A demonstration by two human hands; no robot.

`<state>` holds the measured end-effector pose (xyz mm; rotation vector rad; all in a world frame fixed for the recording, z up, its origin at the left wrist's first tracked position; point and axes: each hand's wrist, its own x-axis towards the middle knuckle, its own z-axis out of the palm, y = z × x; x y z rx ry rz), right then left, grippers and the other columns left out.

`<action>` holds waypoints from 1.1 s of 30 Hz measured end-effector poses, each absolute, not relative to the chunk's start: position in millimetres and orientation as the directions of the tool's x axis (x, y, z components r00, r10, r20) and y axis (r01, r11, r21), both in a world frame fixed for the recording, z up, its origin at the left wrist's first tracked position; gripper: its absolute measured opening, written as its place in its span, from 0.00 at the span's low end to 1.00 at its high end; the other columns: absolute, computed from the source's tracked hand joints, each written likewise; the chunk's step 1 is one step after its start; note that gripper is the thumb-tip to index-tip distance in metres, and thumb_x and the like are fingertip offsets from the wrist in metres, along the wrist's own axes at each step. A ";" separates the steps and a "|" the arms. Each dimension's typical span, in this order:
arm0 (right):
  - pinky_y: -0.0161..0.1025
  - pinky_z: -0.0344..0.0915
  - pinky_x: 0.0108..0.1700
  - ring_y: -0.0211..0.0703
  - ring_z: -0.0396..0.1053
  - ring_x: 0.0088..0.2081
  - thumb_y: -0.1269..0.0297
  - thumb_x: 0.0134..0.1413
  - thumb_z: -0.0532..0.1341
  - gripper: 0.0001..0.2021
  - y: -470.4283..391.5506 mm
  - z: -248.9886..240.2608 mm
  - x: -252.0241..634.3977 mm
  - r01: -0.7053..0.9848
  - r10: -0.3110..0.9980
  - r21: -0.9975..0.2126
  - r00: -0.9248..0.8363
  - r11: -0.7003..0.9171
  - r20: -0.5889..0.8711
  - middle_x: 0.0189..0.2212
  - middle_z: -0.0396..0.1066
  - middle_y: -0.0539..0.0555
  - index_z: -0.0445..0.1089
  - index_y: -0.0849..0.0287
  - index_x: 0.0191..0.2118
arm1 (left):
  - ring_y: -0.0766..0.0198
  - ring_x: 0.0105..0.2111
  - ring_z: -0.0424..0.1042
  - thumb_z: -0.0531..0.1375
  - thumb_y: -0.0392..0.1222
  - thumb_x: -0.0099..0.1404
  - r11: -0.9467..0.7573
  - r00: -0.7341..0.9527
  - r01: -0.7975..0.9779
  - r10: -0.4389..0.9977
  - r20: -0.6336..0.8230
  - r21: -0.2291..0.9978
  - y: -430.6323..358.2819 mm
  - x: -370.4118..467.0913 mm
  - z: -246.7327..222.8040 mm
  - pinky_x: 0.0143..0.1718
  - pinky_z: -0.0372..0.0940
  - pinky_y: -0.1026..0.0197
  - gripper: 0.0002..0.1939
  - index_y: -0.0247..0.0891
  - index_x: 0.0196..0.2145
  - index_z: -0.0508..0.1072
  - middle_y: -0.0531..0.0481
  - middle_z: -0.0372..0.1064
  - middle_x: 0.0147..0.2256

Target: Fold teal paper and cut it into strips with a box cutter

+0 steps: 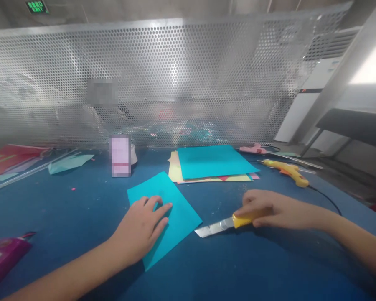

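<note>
Your right hand grips the yellow knife, blade bared; your left hand, loosely spread, best steadies the blue paper clear of that edge

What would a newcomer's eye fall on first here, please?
Probably the long blade of the yellow cutter in the right hand, its tip near a corner of the turquoise sheet under the left hand. Next might come the turquoise-topped paper stack behind them, with a yellow glue gun to its right.

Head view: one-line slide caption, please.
Left hand spread on a turquoise sheet, right hand holding a yellow-handled knife, blade pointing toward the sheet, over a blue table.
</note>
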<state>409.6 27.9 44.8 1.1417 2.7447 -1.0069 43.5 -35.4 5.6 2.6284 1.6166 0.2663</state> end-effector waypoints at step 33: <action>0.38 0.56 0.30 0.45 0.70 0.29 0.66 0.51 0.59 0.29 -36.2 27.6 359.4 0.554 0.559 -0.125 -0.829 0.823 0.004 0.32 0.75 0.53 0.60 0.50 0.61 | 0.40 0.57 0.60 0.45 0.68 0.66 -0.205 0.187 0.974 0.968 0.164 0.100 3.7 5.5 -1.4 0.52 0.58 0.38 0.35 0.46 0.62 0.60 0.39 0.59 0.60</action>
